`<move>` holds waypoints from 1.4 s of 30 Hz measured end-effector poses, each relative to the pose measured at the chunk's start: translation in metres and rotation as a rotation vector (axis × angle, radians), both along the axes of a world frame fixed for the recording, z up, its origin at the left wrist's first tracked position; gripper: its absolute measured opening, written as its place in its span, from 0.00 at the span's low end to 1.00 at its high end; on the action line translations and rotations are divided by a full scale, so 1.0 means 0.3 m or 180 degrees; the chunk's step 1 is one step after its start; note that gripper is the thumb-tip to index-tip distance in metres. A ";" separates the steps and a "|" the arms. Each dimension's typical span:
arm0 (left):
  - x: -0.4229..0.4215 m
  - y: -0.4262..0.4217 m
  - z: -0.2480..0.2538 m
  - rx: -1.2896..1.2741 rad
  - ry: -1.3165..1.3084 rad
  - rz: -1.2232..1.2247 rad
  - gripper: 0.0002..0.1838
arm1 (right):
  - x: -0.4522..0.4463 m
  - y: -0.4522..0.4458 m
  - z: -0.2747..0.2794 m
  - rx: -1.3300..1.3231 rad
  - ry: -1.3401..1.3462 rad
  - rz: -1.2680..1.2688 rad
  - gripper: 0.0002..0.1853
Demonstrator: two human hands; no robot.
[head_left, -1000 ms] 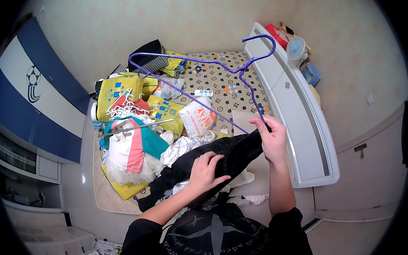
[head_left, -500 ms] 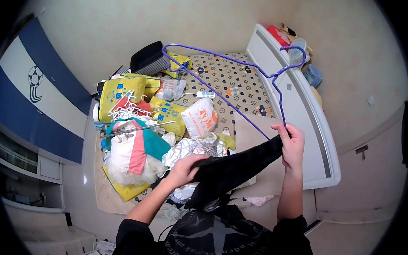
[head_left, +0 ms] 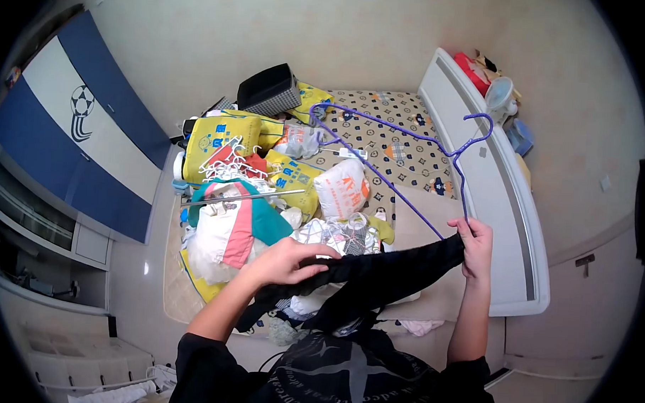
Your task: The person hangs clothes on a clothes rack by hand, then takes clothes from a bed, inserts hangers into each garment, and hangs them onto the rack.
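Observation:
A black garment (head_left: 377, 274) is stretched between my two hands above the near side of the bed. My right hand (head_left: 475, 248) pinches its upper right end together with the lower right side of a purple hanger (head_left: 403, 127). The hanger's hook points up, and its lower bar runs down behind the cloth. My left hand (head_left: 290, 263) grips the garment's left part between thumb and fingers. Folds hide the hanger's lower right corner.
On the bed (head_left: 418, 155) lie yellow bags (head_left: 221, 142), a white plastic bag (head_left: 342, 190), white hangers (head_left: 233, 163), a metal rod (head_left: 244, 198), a green, white and pink garment (head_left: 229, 230) and a black box (head_left: 268, 89). The white headboard (head_left: 490, 182) stands at right.
My left hand has closed on the cloth. My right hand, the hanger and the garment have moved right and slightly down. The garment is now stretched wider, and the view has shifted.

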State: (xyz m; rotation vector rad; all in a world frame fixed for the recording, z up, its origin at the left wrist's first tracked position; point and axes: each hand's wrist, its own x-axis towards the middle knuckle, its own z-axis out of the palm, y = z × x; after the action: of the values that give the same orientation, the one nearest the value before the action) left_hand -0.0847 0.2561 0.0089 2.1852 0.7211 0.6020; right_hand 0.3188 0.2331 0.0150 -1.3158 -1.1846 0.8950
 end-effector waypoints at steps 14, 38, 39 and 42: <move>-0.016 0.034 0.011 -0.0455 0.0288 -0.0586 0.15 | -0.001 -0.018 -0.015 -0.0087 0.0315 -0.0022 0.15; -0.337 0.136 0.043 0.0985 0.0443 0.0925 0.19 | 0.173 -0.081 -0.098 0.0208 -0.0981 -0.0308 0.11; -0.349 0.136 0.058 0.1058 0.0443 0.0945 0.19 | 0.155 -0.089 -0.095 0.0363 -0.1261 -0.0158 0.10; -0.351 0.139 0.113 0.1197 0.0560 0.0792 0.19 | 0.095 -0.094 -0.047 0.0399 -0.1764 0.0181 0.07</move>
State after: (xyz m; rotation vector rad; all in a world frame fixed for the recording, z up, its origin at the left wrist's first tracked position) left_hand -0.1899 0.2977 0.0428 2.5378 1.0544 0.7242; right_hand 0.3471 0.2050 0.0008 -1.4794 -1.6808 0.4905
